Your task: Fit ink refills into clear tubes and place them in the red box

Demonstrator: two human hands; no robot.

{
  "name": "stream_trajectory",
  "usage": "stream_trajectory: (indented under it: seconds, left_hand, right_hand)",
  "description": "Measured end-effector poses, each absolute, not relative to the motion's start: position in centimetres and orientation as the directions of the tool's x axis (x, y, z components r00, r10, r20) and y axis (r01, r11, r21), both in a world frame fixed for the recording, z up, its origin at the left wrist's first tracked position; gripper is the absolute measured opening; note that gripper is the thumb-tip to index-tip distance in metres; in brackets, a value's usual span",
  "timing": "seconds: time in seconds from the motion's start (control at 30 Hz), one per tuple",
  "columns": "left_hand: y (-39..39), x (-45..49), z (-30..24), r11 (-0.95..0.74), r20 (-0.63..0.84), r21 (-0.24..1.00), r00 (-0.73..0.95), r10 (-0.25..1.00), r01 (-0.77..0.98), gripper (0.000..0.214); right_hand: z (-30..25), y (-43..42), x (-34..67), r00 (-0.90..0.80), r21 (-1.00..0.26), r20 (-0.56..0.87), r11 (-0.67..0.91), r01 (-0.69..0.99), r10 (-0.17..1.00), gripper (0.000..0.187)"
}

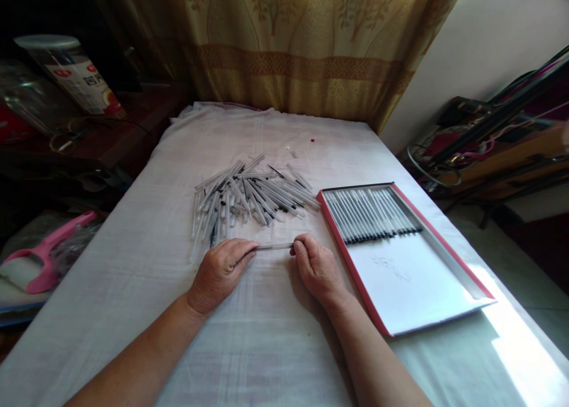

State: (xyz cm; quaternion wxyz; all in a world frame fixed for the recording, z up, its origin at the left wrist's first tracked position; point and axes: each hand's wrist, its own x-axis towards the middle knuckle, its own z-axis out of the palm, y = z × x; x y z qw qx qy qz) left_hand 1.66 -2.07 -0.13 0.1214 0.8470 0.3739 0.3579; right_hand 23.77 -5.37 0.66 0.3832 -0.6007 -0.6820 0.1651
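Note:
My left hand (222, 272) and my right hand (316, 267) rest on the white cloth and pinch the two ends of one clear pen (273, 247), held level between them. Just beyond it lies a loose pile of clear pens with black tips (249, 196). To the right sits a flat red-edged box (413, 279). A neat row of pens (371, 214) lies side by side in its far half, and its near half shows bare white.
The table (133, 288) is draped in white cloth, with a small red bit (313, 140) and a white bit (292, 153) near the back. A patterned curtain (288, 45) hangs behind. A pink-handled tool (47, 256) and a jar (75, 75) are at left; cables (489, 128) at right.

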Motion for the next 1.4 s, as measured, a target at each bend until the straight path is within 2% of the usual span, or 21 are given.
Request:
stream_trajectory:
  seconds: [0.1,0.17,0.33,0.43,0.53,0.67,0.83,0.97,1.2,1.4]
  left_hand:
    - [-2.1,1.7,-0.1,-0.705,0.526,0.460,0.474,0.706,0.539,0.020]
    - [-2.1,1.7,-0.1,-0.704,0.526,0.460,0.472,0.707,0.542,0.020]
    - [-1.9,1.7,-0.2,-0.665,0.507,0.502,0.435,0.744,0.553,0.021]
    - [-1.9,1.7,-0.2,-0.663,0.501,0.512,0.437,0.747,0.546,0.021]
    - [-2.0,1.7,-0.2,-0.663,0.493,0.513,0.445,0.747,0.545,0.021]
    - [-2.0,1.7,-0.2,-0.664,0.495,0.513,0.444,0.747,0.545,0.020]
    - [-2.0,1.7,-0.1,-0.655,0.479,0.531,0.447,0.755,0.537,0.019]
    - [-2.0,1.7,0.0,-0.623,0.450,0.562,0.431,0.782,0.543,0.020]
    - [-1.8,1.3,0.8,-0.579,0.369,0.565,0.447,0.815,0.588,0.031]
    - [-1.6,1.1,0.8,-0.522,0.378,0.627,0.361,0.853,0.578,0.026]
  right_hand:
    - [0.5,-5.4,23.8,0.040,-0.645,0.318,0.185,0.741,0.947,0.038]
    - [0.3,-5.5,24.0,0.054,-0.689,0.275,0.158,0.707,0.960,0.042]
    - [0.3,-5.7,24.3,0.052,-0.850,0.226,0.171,0.498,0.973,0.017]
    - [0.5,-5.7,24.3,0.051,-0.838,0.230,0.171,0.519,0.972,0.013]
    - [0.6,-5.7,24.4,0.046,-0.819,0.199,0.141,0.556,0.979,0.019]
    - [0.5,-5.8,24.5,0.046,-0.851,0.210,0.159,0.501,0.977,0.017]
    - [0.5,-5.7,24.5,0.035,-0.827,0.191,0.142,0.544,0.981,0.016]
    - [0.4,-5.6,24.5,0.014,-0.845,0.198,0.163,0.510,0.980,0.014]
    - [0.6,-5.9,24.3,0.123,-0.867,0.254,0.170,0.468,0.959,0.013]
    - [1.0,-5.9,24.3,0.088,-0.866,0.234,0.167,0.472,0.968,0.015]
